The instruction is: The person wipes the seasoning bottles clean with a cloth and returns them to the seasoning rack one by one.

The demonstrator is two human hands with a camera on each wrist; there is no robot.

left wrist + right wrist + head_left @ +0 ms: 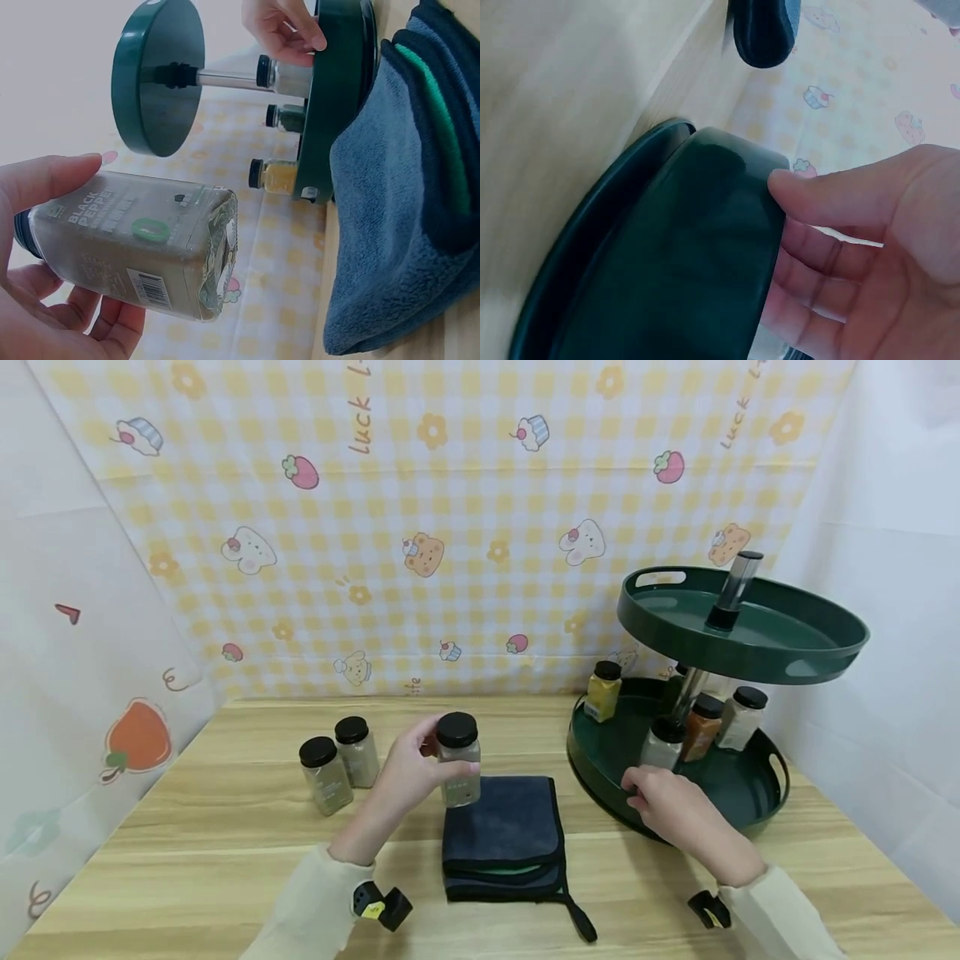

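- Over at the far left of the wooden table (pixel 210 860), I see a front black-lidded jar (pixel 326 777) standing upright, with a back black-lidded jar (pixel 357 756) just behind it to the right.
- Next comes the person's left hand (pixel 408 768), grasping the black pepper jar (pixel 459 760) with the thumb on one side and fingers curled round the other. That jar is held up off the table, lid uppermost, its label and barcode showing in the left wrist view.
- Just under and beyond it lies a folded blue-grey cloth (pixel 506 827), edged in black, a strip of green peeking from its folds and a loop trailing at the near right corner.
- On the right is a green two-tier stand. A yellow jar (pixel 602 693) stands at the left of its lower tray (pixel 615 764).
- The person's right hand (pixel 671 797) pinches the near rim of that tray, thumb outside and fingers inside, close to a grey jar (pixel 663 747).
- Further right on the same tray stand an orange-brown jar (pixel 702 731) and a pale jar (pixel 741 722).
- The upper tray (pixel 750 658) sits above them on a central pole (pixel 738 581).
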